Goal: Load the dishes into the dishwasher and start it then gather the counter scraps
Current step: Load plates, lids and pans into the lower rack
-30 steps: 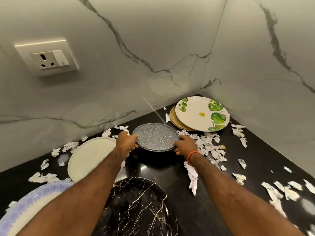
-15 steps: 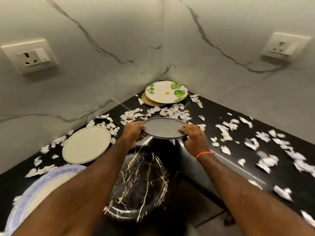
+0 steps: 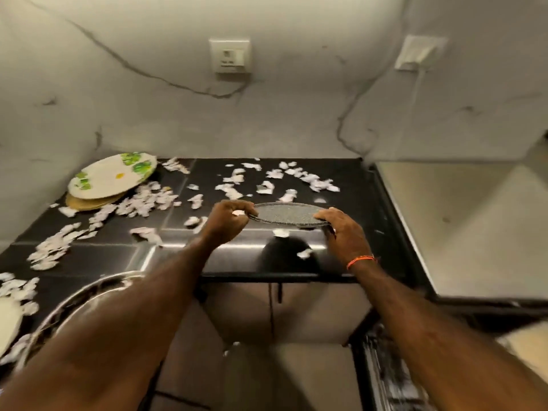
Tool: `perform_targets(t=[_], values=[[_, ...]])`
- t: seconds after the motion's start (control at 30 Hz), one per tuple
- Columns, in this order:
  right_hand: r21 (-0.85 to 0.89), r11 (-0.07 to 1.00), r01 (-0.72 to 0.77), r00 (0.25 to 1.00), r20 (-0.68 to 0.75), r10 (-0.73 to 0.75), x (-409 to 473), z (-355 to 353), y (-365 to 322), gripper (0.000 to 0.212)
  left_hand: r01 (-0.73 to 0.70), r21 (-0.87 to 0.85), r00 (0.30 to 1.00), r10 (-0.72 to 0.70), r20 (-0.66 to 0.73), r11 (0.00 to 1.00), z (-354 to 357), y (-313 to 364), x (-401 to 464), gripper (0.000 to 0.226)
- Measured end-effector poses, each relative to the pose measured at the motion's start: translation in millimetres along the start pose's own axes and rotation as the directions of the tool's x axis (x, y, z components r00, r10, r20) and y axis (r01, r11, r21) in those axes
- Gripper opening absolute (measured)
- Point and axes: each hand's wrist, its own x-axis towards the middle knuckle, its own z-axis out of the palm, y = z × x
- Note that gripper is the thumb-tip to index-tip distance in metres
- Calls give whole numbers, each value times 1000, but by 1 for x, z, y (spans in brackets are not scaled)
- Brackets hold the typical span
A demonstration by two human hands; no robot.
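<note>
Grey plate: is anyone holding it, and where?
Yes. The left hand grips the grey plate at its left rim; the right hand holds its right rim.

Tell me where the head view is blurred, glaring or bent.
Head view: motion blur smears the torn white paper scraps and the lower right corner; glare streaks the glossy black countertop; wide-angle bending curves the marble walls; the grey speckled round plate, held by left hand and right hand, stays fairly sharp.

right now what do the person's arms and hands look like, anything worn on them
Both forearms are bare, with no sleeves showing up to the frame edge. The right hand has a thin orange thread band round its wrist. The left hand and its wrist carry nothing: no gloves, watch or rings visible on either.
</note>
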Motion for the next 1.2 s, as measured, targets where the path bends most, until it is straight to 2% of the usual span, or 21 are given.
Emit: perform_targets(t=[0.13, 0.3, 0.43, 0.57, 0.67, 0.73, 0.83, 0.97, 1.07, 1.2], values=[[-96, 991, -97, 995, -30, 94, -84, -76, 54, 36, -296, 94, 952, 285, 113, 951, 92, 44, 6, 27], [-164, 927, -336, 940, -120, 320, -209, -136, 121, 35, -540, 49, 793, 488, 365, 841, 211, 98, -5, 19], [-162, 837, -523, 845, -229, 483, -293, -159, 140, 43, -698, 28, 608, 571, 552, 716, 297, 137, -25, 24], [-129, 709, -693, 702, -344, 623, -353, -167, 150, 54, -802, -44, 431, 629, 646, 595, 367, 167, -41, 23], [-93, 614, -784, 603, -355, 715, -390, -161, 156, 48, -861, -99, 289, 640, 712, 499, 420, 174, -46, 15], [-57, 524, -850, 512, -325, 795, -411, -150, 168, 45, -871, -140, 212, 616, 758, 471, 458, 168, -47, 16], [2, 430, -903, 414, -268, 870, -431, -124, 189, 35, -840, -146, 189, 533, 825, 523, 511, 141, -46, 19], [24, 387, -922, 374, -206, 904, -444, -69, 237, 32, -767, -90, 218, 390, 895, 635, 580, 89, -41, 24], [84, 323, -943, 305, -177, 936, -456, -17, 285, 36, -725, -44, 231, 303, 925, 687, 630, 44, -35, 27], [130, 272, -954, 249, -168, 954, -467, 37, 335, 38, -722, -78, 164, 279, 946, 688, 678, -9, -19, 27]])
